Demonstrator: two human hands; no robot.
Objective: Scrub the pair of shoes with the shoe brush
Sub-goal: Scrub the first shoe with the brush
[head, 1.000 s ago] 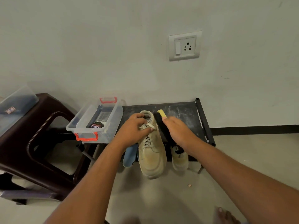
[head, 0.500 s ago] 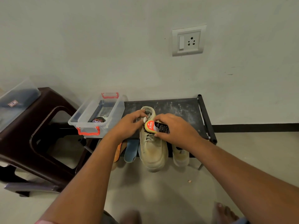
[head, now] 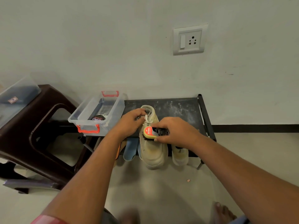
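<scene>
Right now, line by line
Left hand: the left hand [head: 131,122] is closed on the collar and laces of the beige shoe [head: 152,143], at about 10 o'clock from the brush; I judge it pins the heel end so the shoe cannot slide under the strokes
Right hand: the right hand [head: 175,132] grips the shoe brush [head: 153,132] from above, fingers along its far edge and thumb on the near edge, which looks like a hold chosen for pressing down and drawing sideways
Shoe brush: lies across the upper, just below the laces, label up, so presumably bristles down on the shoe, though the bristles are barely visible
Beige shoe: rests on the dark rack shelf [head: 178,107] with its toe hanging over the near edge at 6 o'clock, toward the person, which leaves the dirty toe cap free to reach
Second shoe: the other shoe [head: 179,155] sits at 4 o'clock from the first, partly under the right wrist, not being handled
Plastic box: a clear plastic box [head: 97,115] with red latches stands at 9 o'clock of the shoe, holding a polish tin [head: 97,118], near enough to reach
Step in hand: scrubbing the first shoe's upper; the toe still looks grimy, so much remains
</scene>
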